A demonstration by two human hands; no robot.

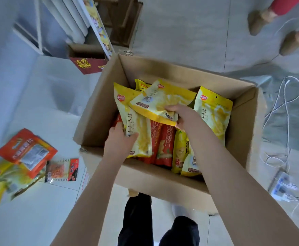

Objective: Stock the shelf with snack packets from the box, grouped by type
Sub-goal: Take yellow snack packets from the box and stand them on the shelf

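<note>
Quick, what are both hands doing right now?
Left hand: closed, gripping the left yellow packet.
Right hand: closed, gripping the top yellow packet.

Pale tiled floor (180, 32). An open cardboard box (95, 110) sits on it mid-frame with packets inside. Left of the box and well apart from it is a loose pile on the tiles: an orange packet (27, 151) lying on top of yellow packets (3, 181), with a small red-and-black packet (61, 170) just beside them. At upper left a white shelf (38, 23) stands on the floor, with an open red carton (88, 65) at its foot. Right of the box are tangled white cables (283, 107) and a white power strip (281, 189). Top right, a person's brown slippers (257, 22).
</note>
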